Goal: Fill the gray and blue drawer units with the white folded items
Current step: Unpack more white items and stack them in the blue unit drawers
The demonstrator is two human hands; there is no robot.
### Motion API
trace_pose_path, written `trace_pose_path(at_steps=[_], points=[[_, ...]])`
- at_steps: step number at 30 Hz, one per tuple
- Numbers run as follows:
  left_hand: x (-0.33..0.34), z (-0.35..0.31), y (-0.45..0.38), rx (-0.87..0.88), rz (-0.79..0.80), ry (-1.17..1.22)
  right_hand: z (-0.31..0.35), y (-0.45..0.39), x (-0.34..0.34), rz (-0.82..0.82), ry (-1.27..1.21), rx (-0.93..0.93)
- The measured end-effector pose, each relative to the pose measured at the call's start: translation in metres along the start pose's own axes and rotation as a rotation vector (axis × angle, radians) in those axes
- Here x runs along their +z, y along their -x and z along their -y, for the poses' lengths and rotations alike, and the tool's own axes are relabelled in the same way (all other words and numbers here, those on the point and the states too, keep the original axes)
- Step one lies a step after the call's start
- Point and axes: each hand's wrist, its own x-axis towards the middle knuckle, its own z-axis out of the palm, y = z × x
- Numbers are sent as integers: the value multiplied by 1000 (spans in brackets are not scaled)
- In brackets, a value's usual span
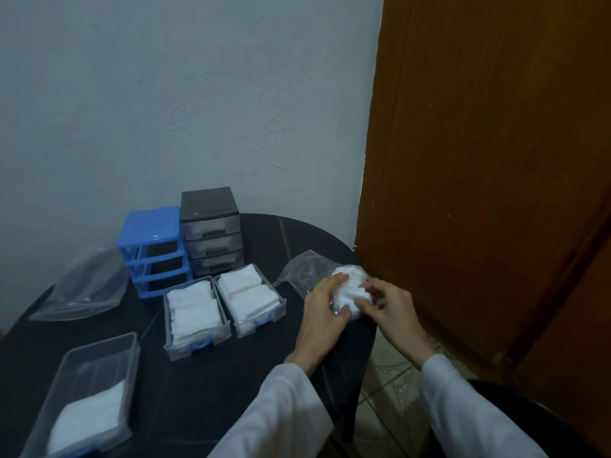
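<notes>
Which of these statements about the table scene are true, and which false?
1. The blue drawer unit has all its drawers in place. False: its three slots are empty.
2. Two drawers lying on the table are filled with white folded items. True.
3. Both hands are on a clear plastic bag holding white folded items. True.
4. The gray drawer unit stands left of the blue one. False: it stands to its right.
5. The drawer nearest the camera is packed full. False: it is only partly filled.
</notes>
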Motion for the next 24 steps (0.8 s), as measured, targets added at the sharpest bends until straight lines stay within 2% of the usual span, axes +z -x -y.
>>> trace_pose_path(at_steps=[10,16,21,24], points=[[0,-1,-1,61,-5,0,1,7,-35,-28,-186,6],[-1,-12,3,103,-13,46,16,11,-54,-5,-195,-11],[-14,-25,13,67,-68,125,36,8,-59,-11,-229,-53],[-36,-33,24,59,-164,155,52,5,-49,35,-291,-51]])
